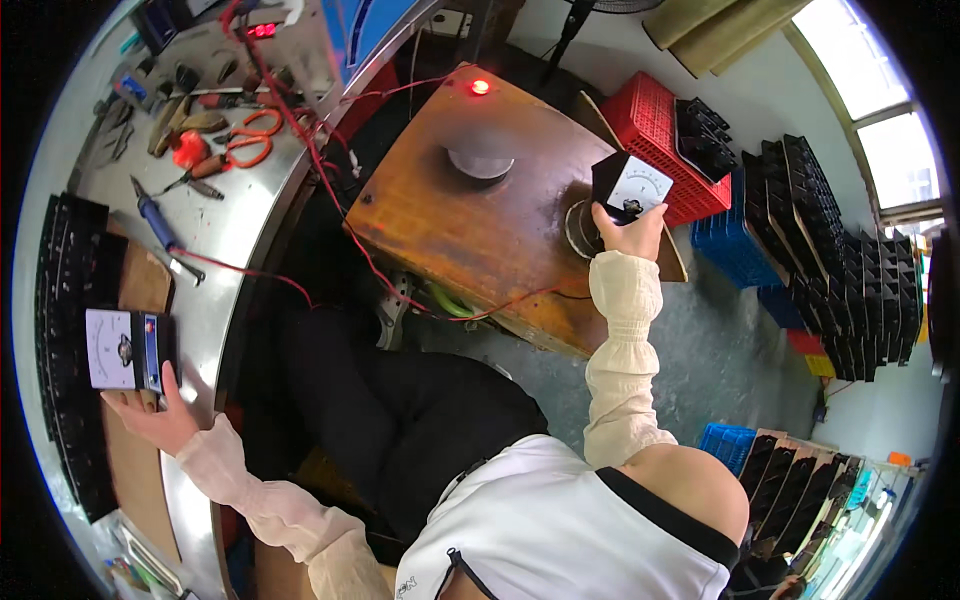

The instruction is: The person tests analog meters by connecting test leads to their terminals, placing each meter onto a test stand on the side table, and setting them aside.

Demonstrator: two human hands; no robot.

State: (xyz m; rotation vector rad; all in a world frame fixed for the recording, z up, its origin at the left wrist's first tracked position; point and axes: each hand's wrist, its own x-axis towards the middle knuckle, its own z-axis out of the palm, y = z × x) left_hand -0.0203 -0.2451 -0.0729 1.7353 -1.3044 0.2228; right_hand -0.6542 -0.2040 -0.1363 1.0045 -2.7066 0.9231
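Observation:
My left hand point(155, 415) grips a square panel meter point(125, 350) with a white dial face and black case, held over the metal bench point(235, 230) at the left. My right hand point(632, 232) holds up a second black meter point(630, 185) with a white dial above the right edge of a brown wooden box point(470, 240). That box has a lit red lamp point(481, 87) and a grey round disc point(480, 160) on top. A red wire point(330, 190) runs from the bench across to the box.
Orange-handled scissors point(250, 140), a blue-handled tool point(155, 220) and other hand tools lie on the bench. Black trays point(70, 300) line its left side. A red crate point(660, 130), blue crates point(735, 245) and stacked black meter trays point(850, 270) stand on the right.

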